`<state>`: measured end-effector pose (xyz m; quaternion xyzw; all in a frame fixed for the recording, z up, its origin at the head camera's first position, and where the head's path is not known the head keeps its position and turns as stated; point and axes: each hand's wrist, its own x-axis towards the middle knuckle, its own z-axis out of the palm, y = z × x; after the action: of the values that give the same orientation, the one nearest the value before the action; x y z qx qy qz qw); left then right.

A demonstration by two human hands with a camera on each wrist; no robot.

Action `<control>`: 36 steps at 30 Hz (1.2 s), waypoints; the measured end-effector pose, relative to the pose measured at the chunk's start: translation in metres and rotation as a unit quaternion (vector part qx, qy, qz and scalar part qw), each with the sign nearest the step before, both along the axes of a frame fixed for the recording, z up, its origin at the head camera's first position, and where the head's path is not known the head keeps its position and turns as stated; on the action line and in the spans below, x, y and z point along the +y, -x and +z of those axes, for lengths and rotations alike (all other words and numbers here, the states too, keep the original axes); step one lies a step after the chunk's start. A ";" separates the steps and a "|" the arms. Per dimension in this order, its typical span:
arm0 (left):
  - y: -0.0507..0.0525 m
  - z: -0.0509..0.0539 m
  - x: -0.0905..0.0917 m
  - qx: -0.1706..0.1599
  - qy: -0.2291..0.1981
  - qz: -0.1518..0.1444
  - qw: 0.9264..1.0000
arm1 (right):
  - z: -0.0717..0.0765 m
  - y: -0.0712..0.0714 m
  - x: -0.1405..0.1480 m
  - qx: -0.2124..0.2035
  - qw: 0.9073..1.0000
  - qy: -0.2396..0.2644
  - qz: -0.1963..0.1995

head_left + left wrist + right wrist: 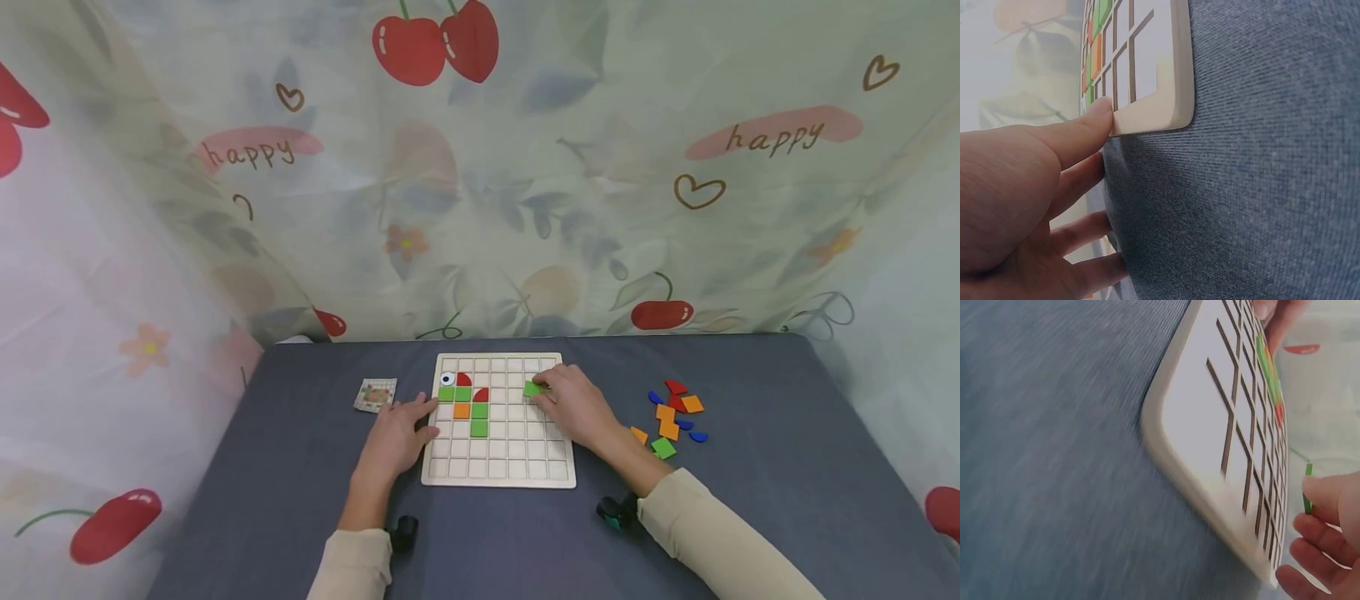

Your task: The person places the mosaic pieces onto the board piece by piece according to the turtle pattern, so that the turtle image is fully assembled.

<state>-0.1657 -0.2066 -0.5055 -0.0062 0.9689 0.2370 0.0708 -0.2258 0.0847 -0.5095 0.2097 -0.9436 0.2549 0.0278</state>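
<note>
A pale wooden grid board (517, 470) lies on the table. Green, red and orange tiles and a white eye tile (447, 379) sit in its upper left cells. My right hand (577, 404) pinches a green square tile (532, 389) over the board's right side; in the right wrist view that tile (1308, 489) is edge-on between thumb and fingers. At the board's left edge rests my left hand (396, 437), fingers extended. In the left wrist view its thumb (1088, 125) touches the rim, while the other fingers lie beside the board.
To the right lie loose tiles: orange tiles (666, 421), red tiles (677, 387), blue half-rounds (698, 437) and a green square (663, 447). A small picture card (375, 395) lies left of the board. A patterned curtain (495, 208) hangs behind the dark table (510, 542).
</note>
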 end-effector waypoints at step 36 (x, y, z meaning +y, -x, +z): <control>-0.002 -0.001 0.000 0.000 -0.011 0.008 1.000 | -0.013 0.011 -0.048 0.022 0.998 -0.041 0.043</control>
<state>-0.1639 -0.2065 -0.5061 -0.0130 0.9663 0.2478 0.0690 -0.2370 0.0368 -0.5224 0.2568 -0.9423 0.2126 0.0286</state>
